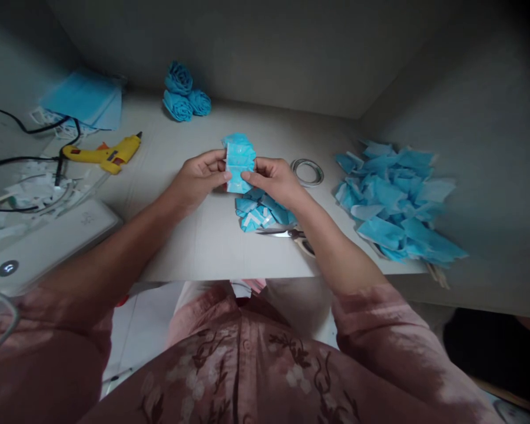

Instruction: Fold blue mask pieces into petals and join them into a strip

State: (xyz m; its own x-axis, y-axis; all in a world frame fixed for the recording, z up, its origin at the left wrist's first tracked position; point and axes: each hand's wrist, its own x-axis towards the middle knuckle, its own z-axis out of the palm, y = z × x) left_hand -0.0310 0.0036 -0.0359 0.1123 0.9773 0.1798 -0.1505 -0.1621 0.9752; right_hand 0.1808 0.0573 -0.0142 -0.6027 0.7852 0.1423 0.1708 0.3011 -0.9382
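Observation:
Above the middle of the table, both my hands pinch a blue pleated piece of face-mask fabric (239,158). My left hand (202,172) grips its left edge, thumb in front and fingers behind. From the other side, my right hand (271,176) presses its thumb on the lower right of the piece. Just below lies a small pile of folded blue pieces (258,213), partly covered by my right hand and forearm. Scissors (287,234) rest at the front of that pile, their handles partly hidden under my right forearm.
Three blue fabric roses (179,106) sit at the back. A roll of tape (308,172) lies right of my hands, beside a large heap of blue pieces (393,194). At left are a yellow glue gun (115,154), stacked face masks (86,97), cables and a white box (53,244).

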